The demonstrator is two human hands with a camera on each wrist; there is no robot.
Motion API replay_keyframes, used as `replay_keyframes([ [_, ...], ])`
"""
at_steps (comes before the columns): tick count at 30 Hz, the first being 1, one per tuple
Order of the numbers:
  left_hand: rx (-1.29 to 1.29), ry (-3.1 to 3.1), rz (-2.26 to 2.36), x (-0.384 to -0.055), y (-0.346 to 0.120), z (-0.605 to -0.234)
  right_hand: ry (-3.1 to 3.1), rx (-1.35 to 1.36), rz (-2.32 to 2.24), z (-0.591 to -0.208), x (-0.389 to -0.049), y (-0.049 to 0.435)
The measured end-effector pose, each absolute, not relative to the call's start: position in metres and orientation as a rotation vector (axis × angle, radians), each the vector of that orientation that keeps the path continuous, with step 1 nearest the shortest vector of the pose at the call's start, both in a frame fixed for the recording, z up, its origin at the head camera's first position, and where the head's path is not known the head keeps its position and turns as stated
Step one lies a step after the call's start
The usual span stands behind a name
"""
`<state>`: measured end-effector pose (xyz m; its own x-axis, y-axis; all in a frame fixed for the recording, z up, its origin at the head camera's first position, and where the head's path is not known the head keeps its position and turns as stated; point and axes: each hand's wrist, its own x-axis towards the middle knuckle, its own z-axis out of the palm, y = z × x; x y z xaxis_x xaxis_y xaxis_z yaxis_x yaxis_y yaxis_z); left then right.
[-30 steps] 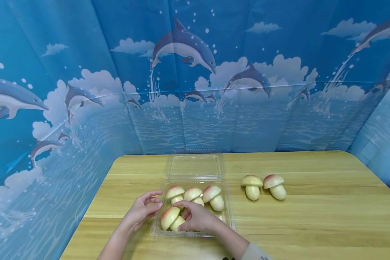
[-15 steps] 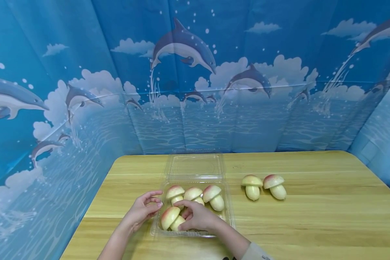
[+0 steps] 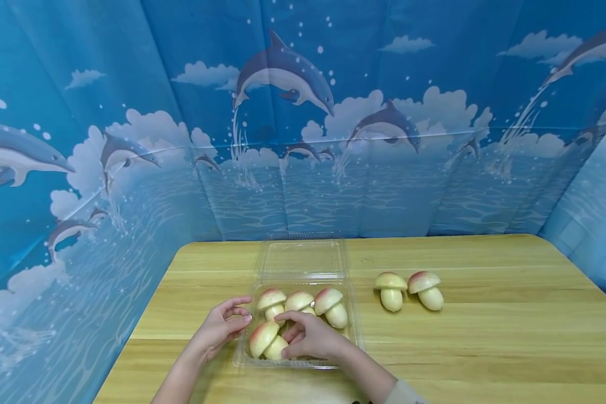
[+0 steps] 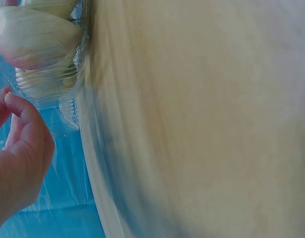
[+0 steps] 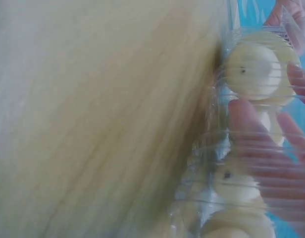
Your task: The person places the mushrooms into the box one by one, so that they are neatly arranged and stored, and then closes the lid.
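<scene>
A clear plastic clamshell box (image 3: 353, 336) lies with its lid folded back, several pale yellow mushrooms with pink-tinged caps inside. At its front left is one mushroom (image 3: 264, 339), tilted, cap to the upper left. My right hand (image 3: 313, 336) is inside the box, thumb and fingers spread apart right beside that mushroom's stem. Seen through the box wall in the right wrist view, the thumb (image 5: 244, 119) stands just off the stem end. My left hand (image 3: 224, 325) is at the box's left rim, fingers loosely bent with nothing between them.
Two more mushrooms, one yellowish (image 3: 391, 292) and one with a pinker cap (image 3: 426, 290), lie on the wooden table (image 3: 485, 348) right of the box. The transparent lid (image 3: 305, 258) extends toward the back edge. A blue dolphin curtain (image 3: 308, 191) hangs behind.
My right hand has drawn slightly to the right, its thumb easing off the front-left mushroom's stem. My left hand and the mushrooms have stayed in place.
</scene>
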<state>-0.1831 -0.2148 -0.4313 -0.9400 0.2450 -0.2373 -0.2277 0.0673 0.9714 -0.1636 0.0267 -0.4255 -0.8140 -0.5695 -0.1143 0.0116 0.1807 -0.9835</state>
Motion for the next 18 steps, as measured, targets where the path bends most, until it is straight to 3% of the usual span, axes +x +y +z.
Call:
replay_keyframes([
  [18,0.027,2.011,1.937,-0.182,-0.214,-0.429,1.917,-0.477,-1.753,-0.418,-0.161,0.047],
])
